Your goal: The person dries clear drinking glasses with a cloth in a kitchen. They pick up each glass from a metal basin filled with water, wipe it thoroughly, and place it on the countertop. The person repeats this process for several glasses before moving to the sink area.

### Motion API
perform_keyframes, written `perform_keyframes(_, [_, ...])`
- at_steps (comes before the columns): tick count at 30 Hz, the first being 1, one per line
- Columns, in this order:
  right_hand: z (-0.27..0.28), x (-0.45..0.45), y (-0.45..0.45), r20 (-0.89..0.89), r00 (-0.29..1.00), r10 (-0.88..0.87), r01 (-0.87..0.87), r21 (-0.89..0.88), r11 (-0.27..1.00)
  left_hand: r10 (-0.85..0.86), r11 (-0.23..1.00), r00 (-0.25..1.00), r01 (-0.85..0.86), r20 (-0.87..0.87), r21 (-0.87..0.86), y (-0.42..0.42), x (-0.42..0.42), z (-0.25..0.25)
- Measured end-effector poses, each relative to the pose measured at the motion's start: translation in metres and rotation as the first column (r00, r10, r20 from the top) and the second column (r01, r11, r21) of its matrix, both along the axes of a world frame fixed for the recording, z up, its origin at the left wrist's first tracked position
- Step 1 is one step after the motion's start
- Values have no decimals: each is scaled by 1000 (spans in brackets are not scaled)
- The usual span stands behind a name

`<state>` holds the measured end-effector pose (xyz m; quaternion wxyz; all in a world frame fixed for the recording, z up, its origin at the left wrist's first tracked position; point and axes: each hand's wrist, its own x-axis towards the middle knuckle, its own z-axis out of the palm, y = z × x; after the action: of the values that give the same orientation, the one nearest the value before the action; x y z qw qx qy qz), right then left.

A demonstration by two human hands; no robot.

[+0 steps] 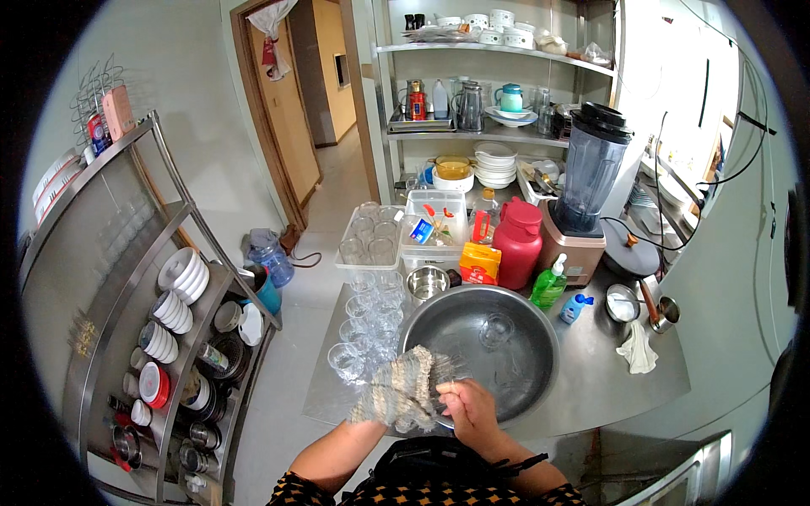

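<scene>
A grey-and-beige striped cloth (395, 389) covers my left hand (380, 414), hiding its fingers. My right hand (467, 408) is beside it with curled fingers, over the near left rim of a large steel basin (544, 370). Between the cloth and the right fingers shows what looks like a clear glass (448, 372); its outline is hard to make out. Another clear drinking glass (497, 332) lies in the basin. Left of the basin, several clear glasses (359, 332) stand in rows on the steel table (607, 389).
Behind the basin are a tray of glasses (369, 237), a steel bowl (428, 283), a red jug (517, 243) and a blender (585, 183). Green (549, 281) and blue (574, 308) bottles stand on the right, near a white cloth (638, 348). A dish rack (218, 278) is at left.
</scene>
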<state>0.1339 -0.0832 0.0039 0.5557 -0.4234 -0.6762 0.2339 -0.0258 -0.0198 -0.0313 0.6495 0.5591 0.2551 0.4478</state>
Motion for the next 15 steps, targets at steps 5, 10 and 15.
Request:
perform_keyframes(5, [-2, 2, 2, 47, 997, -66, 68, -42, 997, 554, 545, 579, 291, -599, 786, -12, 21, 43])
perform_keyframes(10, [-9, 2, 0, 67, 998, -15, 26, -167, 986, 193, 786, 808, 213, -557, 581, -16, 20, 52])
perform_keyframes(15, [0, 10, 0, 115, 987, 108, -84, -196, 977, 112, 732, 854, 275, -509, 623, -4, 14, 48])
